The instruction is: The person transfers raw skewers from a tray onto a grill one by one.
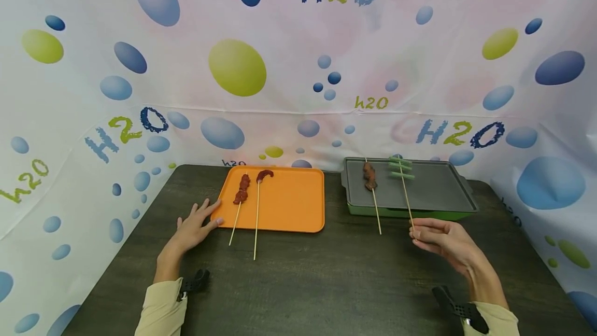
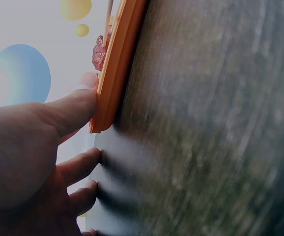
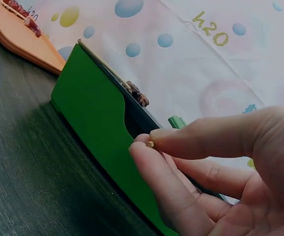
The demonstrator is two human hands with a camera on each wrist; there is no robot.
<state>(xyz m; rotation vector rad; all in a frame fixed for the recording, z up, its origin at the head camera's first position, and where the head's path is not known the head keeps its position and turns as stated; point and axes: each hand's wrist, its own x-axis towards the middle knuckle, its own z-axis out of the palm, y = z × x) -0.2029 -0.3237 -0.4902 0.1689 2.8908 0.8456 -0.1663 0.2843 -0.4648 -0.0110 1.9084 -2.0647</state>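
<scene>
My right hand [image 1: 445, 242] pinches the lower end of a wooden skewer with green pieces [image 1: 400, 167] between thumb and fingers. The green pieces lie over the grey plate of a green-sided grill [image 1: 438, 185]. To its left on the grill is a browned meat skewer [image 1: 369, 175], its stick jutting past the front edge. My left hand [image 1: 191, 229], fingers spread, touches the left edge of an orange tray [image 1: 294, 201]. On that tray lie a red meat skewer [image 1: 242, 191] and a skewer with a curled dark-red piece [image 1: 265, 174], both sticks overhanging the front.
Everything stands on a dark wood-grain table [image 1: 308, 279]. A white sheet [image 1: 289, 66] with coloured ovals and lettering hangs behind and at both sides. A dark strap [image 1: 457, 307] circles the right wrist, another strap [image 1: 193, 283] the left.
</scene>
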